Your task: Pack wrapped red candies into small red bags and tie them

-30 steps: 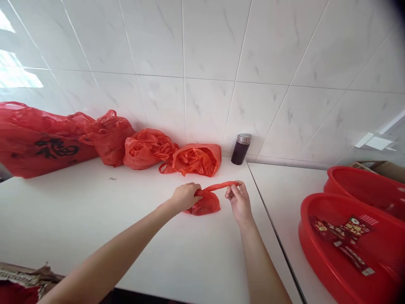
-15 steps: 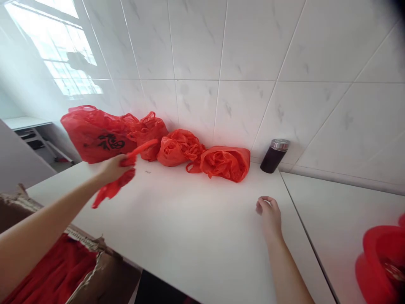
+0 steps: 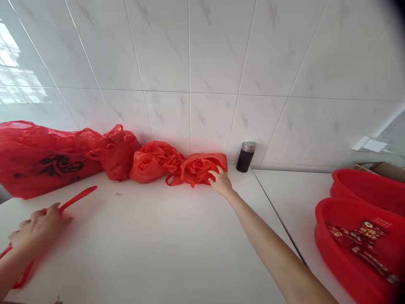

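Note:
My left hand (image 3: 38, 230) lies low at the left edge of the white table (image 3: 164, 245), its fingers loosely curled over a twisted red plastic bag (image 3: 80, 195) whose long strip runs out from under the palm on both sides. My right hand (image 3: 220, 181) is stretched out to the back of the table. Its bent fingers grip the edge of an open, crumpled red bag (image 3: 199, 166) lying against the tiled wall.
More red bags (image 3: 152, 162) line the wall, the largest (image 3: 41, 160) with a black character. A dark flask with a steel lid (image 3: 246, 156) stands right of them. Two red baskets (image 3: 335, 219) at the right, the nearer holding packets (image 3: 363, 240); a cardboard box (image 3: 390, 169) behind.
My left hand carried the twisted bag from the table's middle to the left and lowered it onto the table. My right hand let go of it and reached back to the open bag.

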Demonstrator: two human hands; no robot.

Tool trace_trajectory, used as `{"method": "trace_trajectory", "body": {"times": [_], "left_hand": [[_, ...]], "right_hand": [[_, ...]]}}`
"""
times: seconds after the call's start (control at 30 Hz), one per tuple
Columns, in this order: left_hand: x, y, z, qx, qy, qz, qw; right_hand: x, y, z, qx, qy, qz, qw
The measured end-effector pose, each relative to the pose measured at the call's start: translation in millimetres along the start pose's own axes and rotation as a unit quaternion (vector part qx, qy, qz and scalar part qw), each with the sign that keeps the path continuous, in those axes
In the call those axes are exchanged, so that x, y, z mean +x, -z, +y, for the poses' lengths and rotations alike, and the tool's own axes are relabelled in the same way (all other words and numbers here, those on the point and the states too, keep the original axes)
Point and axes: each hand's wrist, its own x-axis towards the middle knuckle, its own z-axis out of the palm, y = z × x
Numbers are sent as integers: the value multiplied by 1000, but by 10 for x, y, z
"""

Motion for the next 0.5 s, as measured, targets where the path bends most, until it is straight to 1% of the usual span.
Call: {"method": "trace_trajectory", "body": {"times": [0.03, 0.07, 0.1, 0.13, 0.17, 0.2, 0.23, 0.3, 0.37, 0.4, 0.43, 0.47, 0.5], "left_hand": [[-27, 9, 133, 31, -14, -6, 999], [-65, 34, 298, 54, -45, -8, 997], [-118, 67, 489, 53, -89, -9, 995], [-190, 101, 701, 23, -135, -2, 991], [-283, 130, 929, -29, -183, -4, 983], [-400, 151, 1166, -99, -220, -19, 970], [-540, 161, 1409, -173, -246, -27, 953], [-876, 152, 1890, -228, -297, -49, 926], [-1242, 113, 2333, -278, -334, -70, 898], [-1413, 84, 2531, -302, -353, -90, 881], [-1563, 50, 2706, -359, -360, -135, 851], [-1683, 10, 2857, -405, -350, -184, 824], [-1770, -35, 2980, -448, -327, -231, 799]], "right_hand": [[41, 12, -28, 3, 6, -1, 1000], [61, 32, -63, 9, 17, 2, 1000], [59, 59, -105, 20, 32, 8, 999], [35, 90, -155, 34, 49, 18, 998], [-12, 122, -212, 50, 65, 28, 996], [-79, 153, -273, 68, 79, 39, 994], [-166, 181, -337, 84, 88, 48, 991], [-379, 222, -464, 109, 90, 65, 988], [-614, 246, -577, 127, 87, 75, 985], [-726, 257, -620, 133, 88, 75, 984], [-828, 273, -651, 137, 93, 74, 983], [-915, 297, -663, 139, 101, 71, 983], [-985, 332, -655, 135, 108, 69, 983]]}}
